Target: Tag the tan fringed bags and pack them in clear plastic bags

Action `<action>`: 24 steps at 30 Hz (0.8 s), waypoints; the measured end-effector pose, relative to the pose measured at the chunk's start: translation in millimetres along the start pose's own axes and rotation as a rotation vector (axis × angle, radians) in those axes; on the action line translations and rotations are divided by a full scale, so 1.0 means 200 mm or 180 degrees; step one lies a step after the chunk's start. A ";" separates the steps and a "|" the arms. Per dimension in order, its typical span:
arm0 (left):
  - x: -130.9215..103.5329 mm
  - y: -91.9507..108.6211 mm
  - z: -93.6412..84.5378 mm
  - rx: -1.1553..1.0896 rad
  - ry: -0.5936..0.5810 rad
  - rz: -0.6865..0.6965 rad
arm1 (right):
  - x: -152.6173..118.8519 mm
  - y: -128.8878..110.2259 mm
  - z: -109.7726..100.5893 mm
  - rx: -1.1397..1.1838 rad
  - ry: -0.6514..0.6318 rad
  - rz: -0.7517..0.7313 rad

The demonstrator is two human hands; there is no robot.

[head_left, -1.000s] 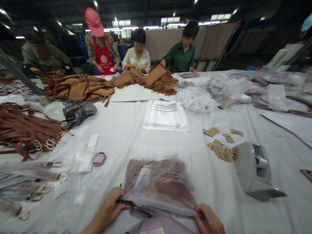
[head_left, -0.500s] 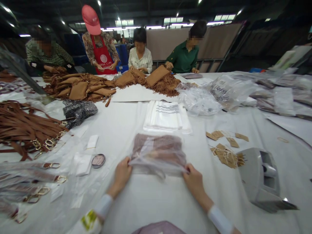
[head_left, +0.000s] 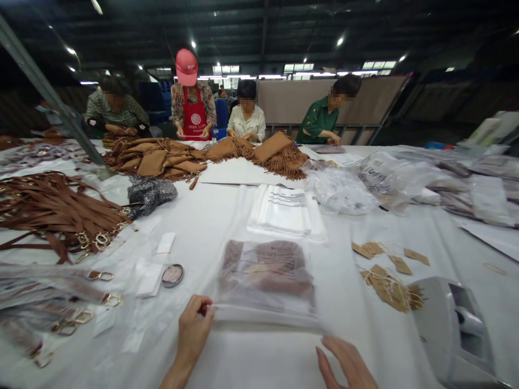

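A clear plastic bag [head_left: 265, 278] with a brown item inside lies flat on the white table [head_left: 259, 351], its near edge facing me. My left hand [head_left: 194, 329] pinches the bag's near left corner between thumb and fingers. Below the bag's near right corner, my right hand [head_left: 344, 362] is apart from the plastic, thumb and fingers spread, holding nothing. Just beyond the bag sits a stack of white printed plastic bags [head_left: 287, 210].
Brown straps [head_left: 60, 210] and bagged straps [head_left: 52, 292] lie left, near a round tin [head_left: 172, 275]. Kraft tags [head_left: 385, 286] and a grey dispenser [head_left: 454, 329] are right. Brown fringed bags [head_left: 158, 156] lie across the far side, where several people work.
My right hand has let go of the bag and moved down and right. The bag's near edge now lies flatter. The view has tilted up.
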State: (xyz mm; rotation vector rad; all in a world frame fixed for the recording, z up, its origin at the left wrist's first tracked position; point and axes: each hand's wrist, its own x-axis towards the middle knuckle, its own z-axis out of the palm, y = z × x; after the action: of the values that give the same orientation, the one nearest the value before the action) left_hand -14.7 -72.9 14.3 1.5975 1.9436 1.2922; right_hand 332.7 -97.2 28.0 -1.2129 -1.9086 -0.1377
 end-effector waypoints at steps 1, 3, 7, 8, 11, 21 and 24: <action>-0.01 0.03 0.00 -0.0022 0.0100 0.0132 | 0.00 -0.06 0.02 0.0171 -0.0190 -0.0333; 0.00 0.09 0.01 -0.0094 0.0299 0.0344 | 0.05 -0.16 0.08 0.0485 -0.0576 -0.0851; 0.07 0.22 0.02 -0.0251 0.0479 0.0495 | 0.19 -0.26 0.29 0.0602 -0.0785 -0.1030; 0.08 0.24 0.01 -0.0269 0.0497 0.0547 | 0.23 -0.26 0.34 0.0608 -0.0820 -0.1034; 0.09 0.27 0.01 -0.0279 0.0509 0.0882 | 0.32 -0.24 0.46 0.0503 -0.1058 -0.1094; -0.20 -0.06 -0.01 0.0302 0.0350 0.0821 | 0.54 -0.09 0.60 0.0443 -0.1668 -0.1395; -0.26 -0.12 0.05 0.0378 0.0246 0.0260 | 0.58 -0.11 0.62 0.0643 -0.1444 -0.1077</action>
State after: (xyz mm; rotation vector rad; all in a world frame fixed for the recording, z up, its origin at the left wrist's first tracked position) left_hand -5.2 -115.5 -25.1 1.7240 2.0561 1.3099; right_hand 221.3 32.7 37.5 -0.8230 -2.4470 0.1639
